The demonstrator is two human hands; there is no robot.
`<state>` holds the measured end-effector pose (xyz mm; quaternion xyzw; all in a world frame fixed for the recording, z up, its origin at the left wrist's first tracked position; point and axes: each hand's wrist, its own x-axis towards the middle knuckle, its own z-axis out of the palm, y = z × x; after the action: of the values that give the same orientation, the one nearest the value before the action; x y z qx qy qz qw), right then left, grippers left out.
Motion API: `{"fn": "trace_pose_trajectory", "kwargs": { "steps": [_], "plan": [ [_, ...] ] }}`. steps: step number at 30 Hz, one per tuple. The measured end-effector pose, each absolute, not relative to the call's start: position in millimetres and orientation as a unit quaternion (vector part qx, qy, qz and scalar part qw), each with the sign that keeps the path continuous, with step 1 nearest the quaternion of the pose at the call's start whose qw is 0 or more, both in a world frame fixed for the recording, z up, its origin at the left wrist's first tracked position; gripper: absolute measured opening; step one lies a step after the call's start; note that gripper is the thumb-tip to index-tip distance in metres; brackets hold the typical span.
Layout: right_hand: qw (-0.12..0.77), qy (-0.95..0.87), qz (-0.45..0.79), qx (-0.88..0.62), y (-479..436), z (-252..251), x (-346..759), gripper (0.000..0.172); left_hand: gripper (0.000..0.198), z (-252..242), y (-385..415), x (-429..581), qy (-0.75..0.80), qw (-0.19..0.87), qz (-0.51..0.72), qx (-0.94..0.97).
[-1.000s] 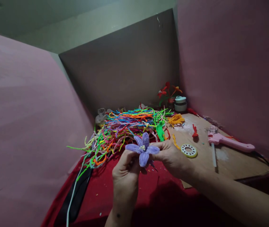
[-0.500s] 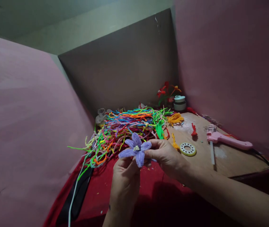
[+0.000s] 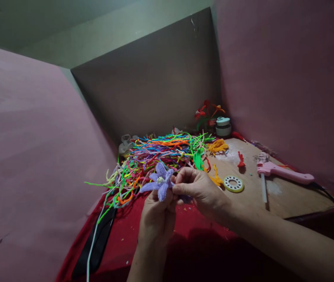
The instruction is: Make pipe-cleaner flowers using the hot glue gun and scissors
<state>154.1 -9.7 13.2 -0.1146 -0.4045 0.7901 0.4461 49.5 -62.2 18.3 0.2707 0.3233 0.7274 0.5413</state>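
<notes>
Left hand [image 3: 157, 213] has its fingers closed under a purple five-petal flower of fuzzy stems with a pale yellow centre [image 3: 161, 181], face up toward the camera. Right hand [image 3: 204, 191]: thumb and forefinger pinched narrow on the flower's right-hand petal edge; exact contact partly hidden by the fingers. Flower is held up over the red cloth [image 3: 117, 243], in view just in front of a loose pile of multicoloured fuzzy craft stems [image 3: 161, 150]. Right of the hands, on a brown flat board [image 3: 293, 207]: white ring with dark holes and a yellow rim [image 3: 233, 184], pink glue gun [image 3: 290, 174] with translucent stick, small red fuzzy tuft [image 3: 241, 159], orange-yellow fuzzy bundle [image 3: 218, 146]. Black flat strip-like item [image 3: 96, 248] lies on the cloth, left side, thin pale cord [image 3: 93, 244] across it.
</notes>
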Motion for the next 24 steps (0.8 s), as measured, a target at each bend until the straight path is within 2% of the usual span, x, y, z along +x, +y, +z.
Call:
{"fn": "trace_pose_trajectory", "kwargs": {
  "steps": [8, 14, 21, 24],
  "plan": [
    [0.436, -0.387, 0.805, -0.108, -7.1, 11.1, 153.4, 0.036, 0.03, 17.4, -59.7, 42.1, 0.363, 0.542, 0.676, 0.342],
    [0.436, -0.41, 0.796, -0.088, -3.3, 2.4, 145.4, 0.037, 0.016, 18.3, -58.6, 36.4, 0.355, 0.526, 0.67, 0.385],
    [0.412, -0.488, 0.766, -0.073, -0.9, 15.8, 145.8, 0.032, 0.013, 25.9, -56.7, 37.9, 0.352, 0.474, 0.709, 0.386],
    [0.407, -0.55, 0.721, -0.106, 11.1, 32.9, 160.6, 0.022, 0.014, 36.0, -52.3, 30.0, 0.369, 0.444, 0.73, 0.367]
  ]
}}
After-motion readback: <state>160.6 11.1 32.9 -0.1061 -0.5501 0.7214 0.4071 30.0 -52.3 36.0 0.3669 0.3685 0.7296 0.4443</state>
